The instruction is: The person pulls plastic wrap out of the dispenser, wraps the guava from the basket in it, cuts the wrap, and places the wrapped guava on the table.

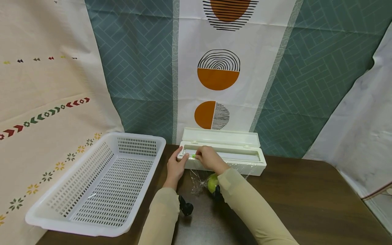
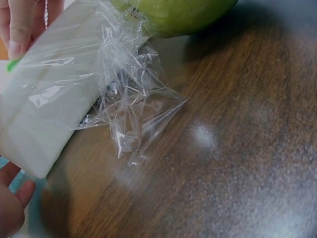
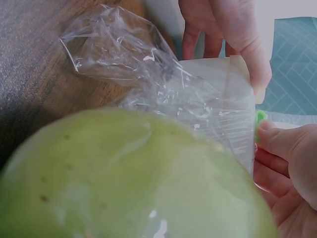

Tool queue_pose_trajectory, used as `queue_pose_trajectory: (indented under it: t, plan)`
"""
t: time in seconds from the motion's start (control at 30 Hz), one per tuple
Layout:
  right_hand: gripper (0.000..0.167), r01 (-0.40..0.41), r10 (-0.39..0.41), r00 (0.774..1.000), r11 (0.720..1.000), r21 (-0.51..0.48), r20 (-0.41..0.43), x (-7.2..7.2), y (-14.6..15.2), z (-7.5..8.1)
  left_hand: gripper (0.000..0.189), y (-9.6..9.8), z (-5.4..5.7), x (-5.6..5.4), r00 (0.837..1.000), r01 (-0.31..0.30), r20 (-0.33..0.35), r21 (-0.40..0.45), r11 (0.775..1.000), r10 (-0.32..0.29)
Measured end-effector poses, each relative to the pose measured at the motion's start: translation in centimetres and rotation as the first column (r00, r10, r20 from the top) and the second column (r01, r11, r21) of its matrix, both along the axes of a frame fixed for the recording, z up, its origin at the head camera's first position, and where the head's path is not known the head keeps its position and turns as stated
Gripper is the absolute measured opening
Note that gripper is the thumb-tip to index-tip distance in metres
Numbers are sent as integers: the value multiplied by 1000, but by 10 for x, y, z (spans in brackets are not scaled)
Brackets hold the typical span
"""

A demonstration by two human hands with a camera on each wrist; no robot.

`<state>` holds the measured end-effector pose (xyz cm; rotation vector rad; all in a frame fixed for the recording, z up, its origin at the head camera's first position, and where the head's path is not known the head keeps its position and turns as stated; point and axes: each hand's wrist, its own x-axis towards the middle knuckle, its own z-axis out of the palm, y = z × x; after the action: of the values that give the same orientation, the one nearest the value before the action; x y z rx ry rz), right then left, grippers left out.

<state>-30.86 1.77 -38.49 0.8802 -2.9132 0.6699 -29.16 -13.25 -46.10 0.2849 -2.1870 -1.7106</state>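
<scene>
A white cling film dispenser (image 1: 257, 167) stands at the back of the table with its lid up and a film roll inside. My left hand (image 1: 175, 167) grips its left end, thumb on the front edge and fingers round the side. Near that end, my right hand (image 1: 211, 159) pinches the small green slide cutter (image 3: 260, 120) between thumb and fingers. Clear cling film (image 2: 133, 94) hangs crumpled over the dispenser's front and onto the table. Just in front sits a round green fruit (image 3: 129, 183), with shiny film over it, partly hidden by the right forearm in the head view.
A large white perforated plastic basket (image 1: 131, 217) stands on the left, a small white strip (image 1: 92, 196) on its floor. Patterned cloth (image 1: 147, 68) hangs behind the dark wooden table (image 1: 306, 197). Black wrist cameras (image 1: 185, 207) sit under both forearms.
</scene>
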Motion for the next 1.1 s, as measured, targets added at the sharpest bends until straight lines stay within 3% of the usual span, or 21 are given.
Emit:
queue_pose_trajectory:
  t: [0.87, 1.1]
  plan:
    - [18, 8, -8, 1000, 1000, 2, -7, 0, 4, 1, 48, -1, -1, -1, 1000, 9, 11, 17, 1000, -9]
    - [17, -1, 1, 1000, 1000, 0, -14, 1, 6, 1, 49, 0, 2, 3, 1000, 30, 4, -3, 1000, -30]
